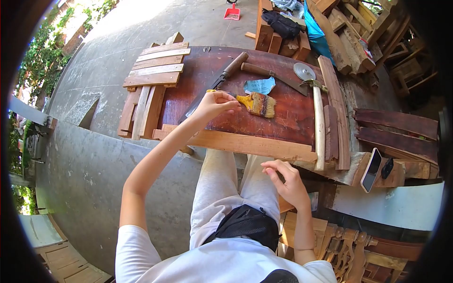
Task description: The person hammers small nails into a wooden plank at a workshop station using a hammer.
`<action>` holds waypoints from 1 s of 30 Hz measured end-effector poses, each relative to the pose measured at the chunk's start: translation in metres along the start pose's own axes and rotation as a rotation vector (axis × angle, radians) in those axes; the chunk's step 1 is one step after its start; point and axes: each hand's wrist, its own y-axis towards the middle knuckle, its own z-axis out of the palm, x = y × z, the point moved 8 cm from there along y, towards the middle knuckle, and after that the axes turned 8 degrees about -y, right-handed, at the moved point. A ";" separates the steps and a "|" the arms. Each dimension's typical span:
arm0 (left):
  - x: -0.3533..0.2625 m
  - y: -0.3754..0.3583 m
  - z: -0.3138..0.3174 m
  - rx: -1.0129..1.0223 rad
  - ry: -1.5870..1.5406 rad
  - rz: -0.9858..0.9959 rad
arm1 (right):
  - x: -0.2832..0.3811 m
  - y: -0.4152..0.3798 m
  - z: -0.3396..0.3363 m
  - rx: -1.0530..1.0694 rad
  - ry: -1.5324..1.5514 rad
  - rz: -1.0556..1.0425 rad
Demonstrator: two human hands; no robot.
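Observation:
My left hand [218, 106] is over the workbench with its fingers closed around the handle of a paintbrush [262, 104]. The brush has a yellow handle and worn, stained bristles pointing right. Part of its handle is hidden by my fingers. Above the bristles lies a torn blue piece of sandpaper [259, 86]. My right hand [286, 183] hovers above my right thigh, in front of the bench edge. Its fingers are loosely bent, the thumb apart, with nothing in it.
On the reddish bench [207, 61] lie a hand saw [234, 65], a wooden-handled blade [257, 70], a metal disc [304, 71] and a hammer [319, 122]. Slatted wood pieces [153, 70] stand at the left. A phone [371, 170] rests at the right. Lumber [347, 37] is piled behind.

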 end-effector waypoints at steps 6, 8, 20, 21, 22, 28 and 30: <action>-0.004 -0.002 -0.006 0.003 0.403 0.127 | 0.004 0.009 -0.019 -0.025 -0.009 0.024; -0.013 -0.009 -0.005 -0.026 0.561 0.154 | 0.003 0.010 -0.021 -0.028 -0.010 0.019; -0.021 -0.011 -0.001 0.057 0.678 0.380 | -0.107 0.039 -0.110 -0.424 -0.618 0.342; -0.022 -0.011 -0.001 0.065 0.702 0.389 | -0.119 0.042 -0.114 -0.402 -0.693 0.413; -0.022 -0.011 -0.001 0.071 0.727 0.398 | -0.126 0.046 -0.112 -0.360 -0.738 0.421; -0.019 -0.012 -0.001 0.098 0.732 0.418 | -0.140 0.066 -0.104 -0.252 -1.040 0.445; -0.019 -0.013 0.001 0.101 0.732 0.450 | -0.141 0.074 -0.099 -0.237 -1.098 0.436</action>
